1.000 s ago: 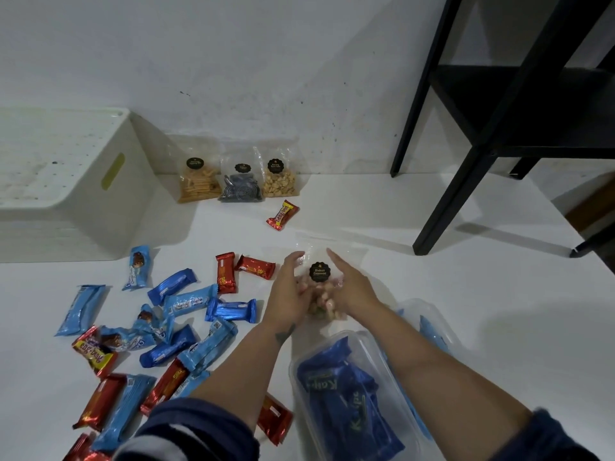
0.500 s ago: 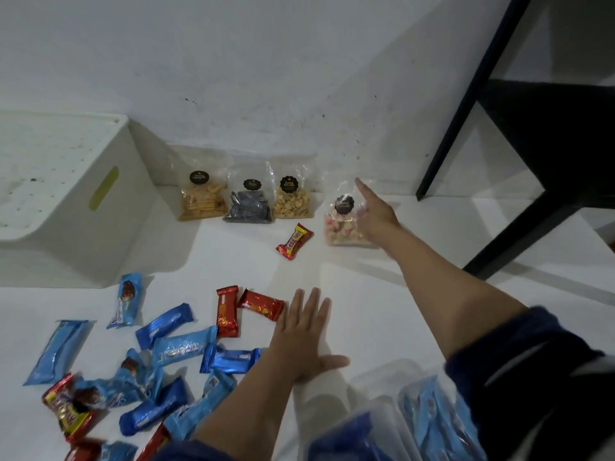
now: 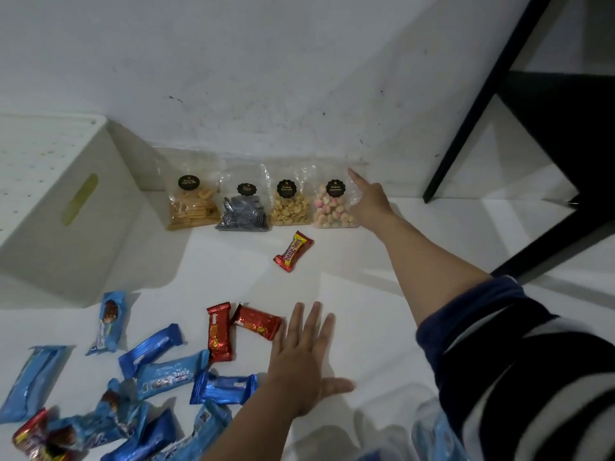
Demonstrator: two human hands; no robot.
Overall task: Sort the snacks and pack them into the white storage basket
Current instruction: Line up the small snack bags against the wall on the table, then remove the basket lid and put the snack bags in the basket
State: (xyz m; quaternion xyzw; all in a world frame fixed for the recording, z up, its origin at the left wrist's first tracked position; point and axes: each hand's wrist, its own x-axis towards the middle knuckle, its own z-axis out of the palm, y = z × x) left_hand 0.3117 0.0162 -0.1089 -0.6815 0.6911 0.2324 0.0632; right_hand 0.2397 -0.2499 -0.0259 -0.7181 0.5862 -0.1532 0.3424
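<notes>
The white storage basket [image 3: 50, 207] is seen overturned at far left. Four clear bags are lined against the wall; the pink-and-white candy bag [image 3: 332, 207] is touched by the right hand [image 3: 369, 204], forefinger extended. The left hand [image 3: 306, 354] is pressed flat, fingers spread, beside two red bars [image 3: 256, 321].

The right hand [image 3: 367, 204] reaches far forward on an outstretched arm, its fingers at the right edge of the pink-and-white snack bag [image 3: 332, 207] and the index finger pointing up past the bag's top corner. Well nearer than that bag, the left hand [image 3: 307, 357] lies flat, palm down, fingers straight and spread, thumb out to the right.
</notes>
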